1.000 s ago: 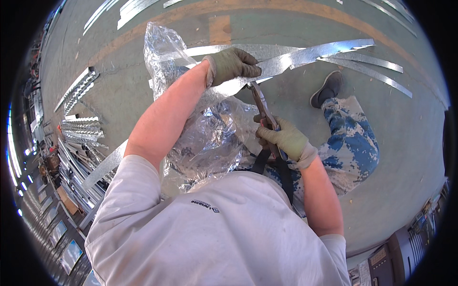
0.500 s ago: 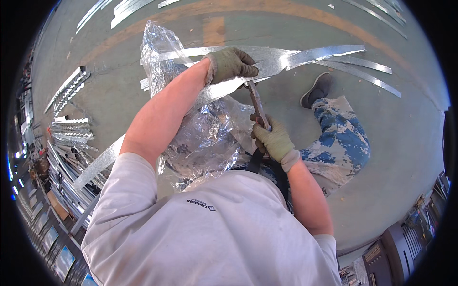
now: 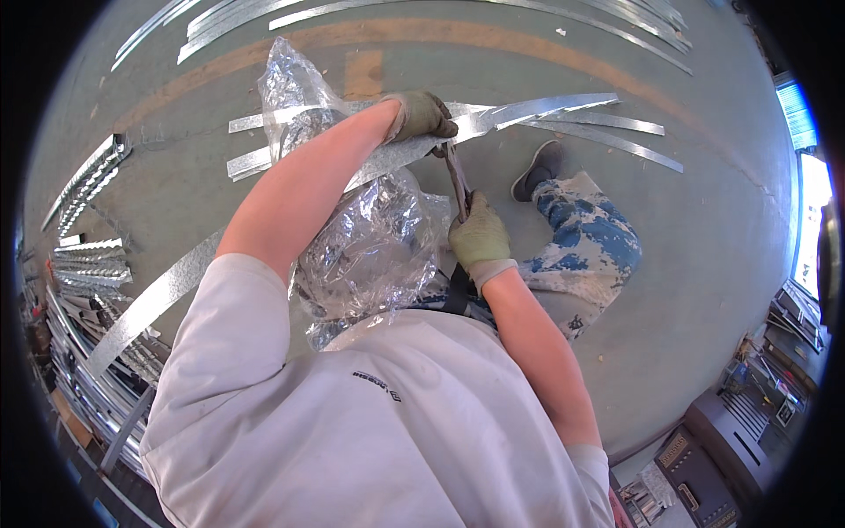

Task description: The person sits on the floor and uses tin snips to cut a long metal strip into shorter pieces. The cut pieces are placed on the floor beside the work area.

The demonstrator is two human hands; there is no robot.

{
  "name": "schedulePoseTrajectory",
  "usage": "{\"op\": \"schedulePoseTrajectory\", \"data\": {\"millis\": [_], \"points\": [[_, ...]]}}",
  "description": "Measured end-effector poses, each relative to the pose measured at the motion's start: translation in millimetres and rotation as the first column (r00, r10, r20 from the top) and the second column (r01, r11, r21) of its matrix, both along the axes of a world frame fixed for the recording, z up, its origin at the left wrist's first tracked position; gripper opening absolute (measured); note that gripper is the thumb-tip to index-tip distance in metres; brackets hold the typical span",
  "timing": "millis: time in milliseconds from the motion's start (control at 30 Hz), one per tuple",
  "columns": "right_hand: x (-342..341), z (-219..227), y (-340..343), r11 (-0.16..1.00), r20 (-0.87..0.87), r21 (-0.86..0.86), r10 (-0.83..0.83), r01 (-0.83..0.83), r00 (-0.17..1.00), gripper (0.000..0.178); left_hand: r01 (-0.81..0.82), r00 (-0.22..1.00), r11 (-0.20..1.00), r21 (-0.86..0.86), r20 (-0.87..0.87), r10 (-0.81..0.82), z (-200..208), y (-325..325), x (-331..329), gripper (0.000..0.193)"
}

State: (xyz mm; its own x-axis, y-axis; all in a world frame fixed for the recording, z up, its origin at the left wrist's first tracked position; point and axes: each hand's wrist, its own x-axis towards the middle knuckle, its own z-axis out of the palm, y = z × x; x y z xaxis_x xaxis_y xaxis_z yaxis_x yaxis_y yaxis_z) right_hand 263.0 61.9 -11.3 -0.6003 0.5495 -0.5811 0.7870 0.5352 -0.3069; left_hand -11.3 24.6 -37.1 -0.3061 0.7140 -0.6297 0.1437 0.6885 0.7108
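Note:
My gloved left hand (image 3: 421,117) is closed on the edge of a long, shiny sheet-metal strip (image 3: 392,160), which runs under my left forearm and on past my left side. My gloved right hand (image 3: 480,236) grips the handles of metal snips (image 3: 458,180). Their jaws meet the strip's near edge just below my left fingers, which partly hide them. Beyond, several flat metal strips (image 3: 647,157) lie crossed on the floor. Crumpled clear plastic film (image 3: 374,242) covers my left leg. My right leg in camouflage trousers (image 3: 585,231) is bent, with a dark shoe (image 3: 537,172).
More metal strips (image 3: 233,19) lie along the far floor, beyond an orange floor line (image 3: 361,75). To the left are stacked ridged metal pieces (image 3: 88,189) and a heap of long metal profiles (image 3: 84,330). A dark cabinet-like unit (image 3: 704,484) stands at the lower right.
The whole view has shifted, so the floor strips appear further left. My right hand and the snips have come nearer to my left hand, which still grips the metal strip.

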Motion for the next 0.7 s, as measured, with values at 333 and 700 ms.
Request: {"op": "schedulePoseTrajectory", "data": {"millis": [333,700], "points": [[-10,36,1,0.999,0.113,0.05,0.01,-0.016,0.994,0.052,0.141,0.982,0.989,0.05,-0.133,-0.133,-2,0,1,0.029],[16,19,5,0.998,-0.117,0.022,-0.05,0.053,0.992,0.051,0.291,0.892,0.945,-0.151,-0.314,-0.325,92,-7,2,0.039]]}}
